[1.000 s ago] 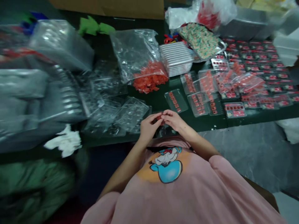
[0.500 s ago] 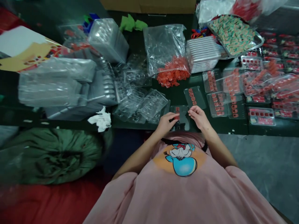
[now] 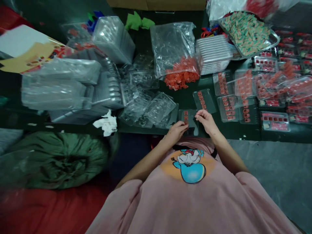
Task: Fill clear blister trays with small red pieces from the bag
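A clear plastic blister tray (image 3: 192, 121) lies flat at the table's front edge, with small red pieces (image 3: 186, 113) in its left column. Over the lower part of that column is my left hand (image 3: 176, 130), fingers pinched together at what looks like a small red piece; the fingers cover most of it. My right hand (image 3: 205, 120) is at the tray's upper right edge, thumb and fingertips closed together, and whatever they hold is too small to make out. Just behind, another clear tray (image 3: 207, 100) carries a column of red pieces.
A clear bag (image 3: 173, 42) spills red pieces (image 3: 180, 76) behind my hands. Loose clear trays (image 3: 158, 109) lie to the left, beside tall tray stacks (image 3: 60, 87). Filled trays (image 3: 227, 109) spread out to the right. A metal tray (image 3: 248, 34) of small printed pieces stands at the back right.
My left hand has moved down the tray's column towards the front edge, and more red pieces show above it. My right hand has stayed almost in place.
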A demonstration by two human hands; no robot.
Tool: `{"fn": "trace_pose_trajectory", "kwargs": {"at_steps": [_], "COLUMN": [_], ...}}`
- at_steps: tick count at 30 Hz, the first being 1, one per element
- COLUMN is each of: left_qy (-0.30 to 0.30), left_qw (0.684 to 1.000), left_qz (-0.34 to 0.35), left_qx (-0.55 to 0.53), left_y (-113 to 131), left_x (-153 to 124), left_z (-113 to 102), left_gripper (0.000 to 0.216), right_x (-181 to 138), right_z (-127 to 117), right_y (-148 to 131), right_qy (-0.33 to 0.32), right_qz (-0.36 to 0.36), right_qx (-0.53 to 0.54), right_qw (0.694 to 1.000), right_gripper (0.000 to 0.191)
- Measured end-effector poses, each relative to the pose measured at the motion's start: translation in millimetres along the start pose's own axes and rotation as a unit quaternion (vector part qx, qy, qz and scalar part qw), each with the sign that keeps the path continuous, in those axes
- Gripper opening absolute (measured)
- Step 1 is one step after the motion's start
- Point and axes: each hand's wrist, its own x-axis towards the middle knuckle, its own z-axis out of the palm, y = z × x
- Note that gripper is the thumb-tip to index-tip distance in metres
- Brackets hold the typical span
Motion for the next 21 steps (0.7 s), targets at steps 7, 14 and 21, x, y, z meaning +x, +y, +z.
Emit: {"fn": "trace_pose_trajectory", "kwargs": {"at_steps": [7,14,21], "left_qy": [0.020,0.036,0.113], "left_qw": [0.997,0.998,0.982], "left_qz": [-0.010,-0.048,-0.095], "left_qx": [0.075,0.036,-0.122], "left_y": [-1,-3,8], "left_x": [13,30,36], "left_z": [6,2,-21], "left_gripper": [0.026,0.023,0.025], "right_x": [87,163,160], "right_z": [9,45,36], "right_y": [-27,-39,-26], "right_qy": [-0.009,-0.032,0.005], "right_qz": [-0.183,-0.142,-0.142], "right_qx": [-0.343,-0.594,-0.432], "right_qw": [0.921,0.791,0.891], "right_gripper": [0.015,0.023,0.015]}}
